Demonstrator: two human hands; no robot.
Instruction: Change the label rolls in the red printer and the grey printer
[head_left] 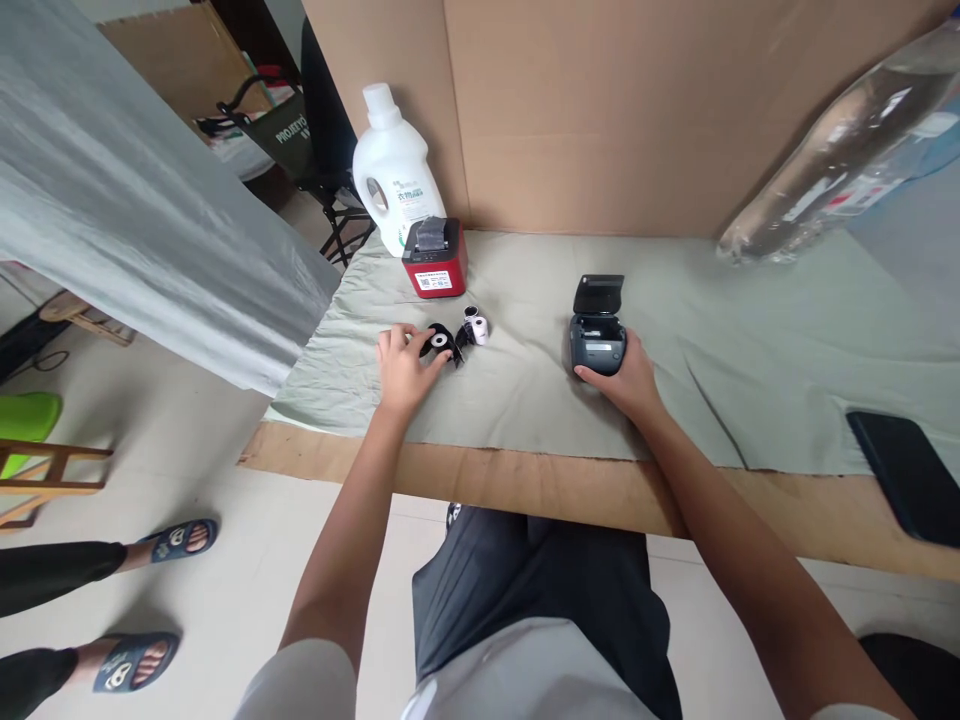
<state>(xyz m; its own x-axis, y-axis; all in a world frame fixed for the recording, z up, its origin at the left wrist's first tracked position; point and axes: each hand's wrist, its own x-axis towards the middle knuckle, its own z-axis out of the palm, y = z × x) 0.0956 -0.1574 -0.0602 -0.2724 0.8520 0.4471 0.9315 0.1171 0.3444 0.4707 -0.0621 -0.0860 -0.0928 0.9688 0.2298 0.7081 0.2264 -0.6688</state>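
My left hand (405,368) is at the left of the cloth, thumb and fingers closed around a small black roll with a white core (439,341). A loose black end of the roll sticks out by my thumb. Just beyond it are small white rolls (479,329), close together on the cloth. My right hand (628,378) grips the lower right side of a small dark label printer (598,347), thumb across its front edge. The printer's lid (598,294) stands raised, and its paper bay is partly visible.
A red and black printer (435,262) stands behind the rolls, before a white detergent bottle (401,165). Cardboard (585,120) walls the back. Plastic-wrapped goods (840,150) lean at the right; a black phone (907,475) lies near the edge. Another person's feet (142,660) are at left.
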